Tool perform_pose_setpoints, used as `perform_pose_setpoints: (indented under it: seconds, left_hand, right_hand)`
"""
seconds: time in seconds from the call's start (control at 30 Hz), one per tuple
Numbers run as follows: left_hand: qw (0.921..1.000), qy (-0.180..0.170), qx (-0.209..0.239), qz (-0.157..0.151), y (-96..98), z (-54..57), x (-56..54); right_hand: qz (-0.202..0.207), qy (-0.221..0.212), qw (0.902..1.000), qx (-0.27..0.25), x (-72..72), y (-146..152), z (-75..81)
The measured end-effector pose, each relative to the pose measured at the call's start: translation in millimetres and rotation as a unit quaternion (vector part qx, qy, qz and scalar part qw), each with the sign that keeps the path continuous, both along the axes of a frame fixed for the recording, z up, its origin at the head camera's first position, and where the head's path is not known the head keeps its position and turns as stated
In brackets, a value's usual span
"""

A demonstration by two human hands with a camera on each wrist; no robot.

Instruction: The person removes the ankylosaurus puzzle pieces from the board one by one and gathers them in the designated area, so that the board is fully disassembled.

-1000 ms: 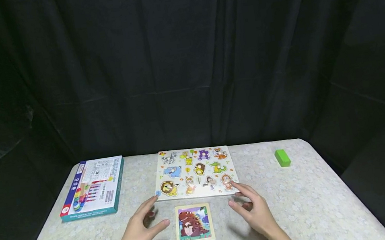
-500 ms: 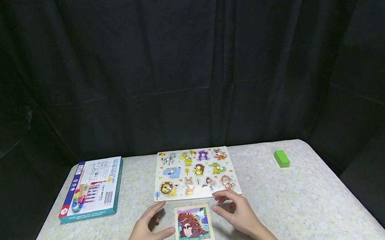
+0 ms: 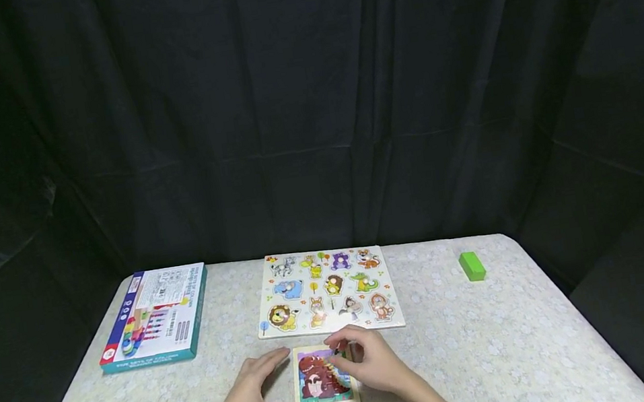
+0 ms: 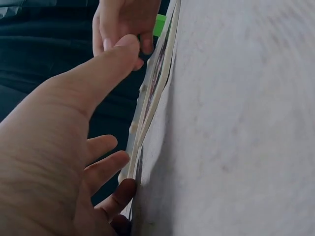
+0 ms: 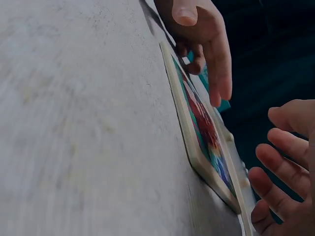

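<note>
A small square wooden puzzle [image 3: 315,382] with a red dinosaur picture lies flat near the front of the table. My left hand [image 3: 249,401] is beside its left edge, index fingertip by the upper left corner and thumb by the lower left one. Over the puzzle's upper right part hovers my right hand [image 3: 373,360], thumb and index bent towards each other and covering that corner. In the right wrist view the right hand's fingers [image 5: 275,191] are spread with nothing between them, just off the puzzle's pale frame [image 5: 184,132]. The left wrist view shows the left thumb [image 4: 98,69] extended.
Behind the puzzle lies a white board [image 3: 332,325] with several animal pieces, its front edge close to the right fingertips. A flat teal-sided box [image 3: 154,318] rests at the left and a green block [image 3: 472,266] at the right. A black curtain [image 3: 310,107] hangs behind the table.
My right hand has moved left from beside the animal board's corner to over the dinosaur puzzle. The left hand has come a little right and lower, up to the puzzle's left edge.
</note>
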State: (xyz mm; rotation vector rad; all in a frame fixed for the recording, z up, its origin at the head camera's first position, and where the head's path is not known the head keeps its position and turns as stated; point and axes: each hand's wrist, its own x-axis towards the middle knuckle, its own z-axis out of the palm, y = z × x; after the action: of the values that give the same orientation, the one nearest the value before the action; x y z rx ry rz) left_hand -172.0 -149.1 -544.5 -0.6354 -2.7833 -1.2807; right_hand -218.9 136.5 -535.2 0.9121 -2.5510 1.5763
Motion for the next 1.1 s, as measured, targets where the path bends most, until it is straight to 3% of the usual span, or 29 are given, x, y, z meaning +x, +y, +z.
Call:
perform_pose_setpoints:
  seconds: [0.2,0.57,0.83,1.1]
  left_hand:
    - [0.9991,0.004,-0.04,-0.014,-1.1,-0.3,1.1]
    - [0.9969,0.005,-0.068,-0.038,-4.3,-0.9,-4.3]
    - [0.9962,-0.009,-0.065,-0.057,-4.7,1.7,-9.5]
    - [0.9953,-0.027,-0.064,-0.068,-4.5,2.2,-13.9]
  right_hand:
    - [0.02,-0.009,0.9987,0.046,-5.4,-10,-1.8]
    - [0.048,-0.013,0.9976,0.049,-13.3,-21,-5.5]
    - [0.047,0.043,0.9921,0.108,-15.7,-27,-7.6]
    - [0.044,0.099,0.9727,0.205,-13.1,-31,-8.4]
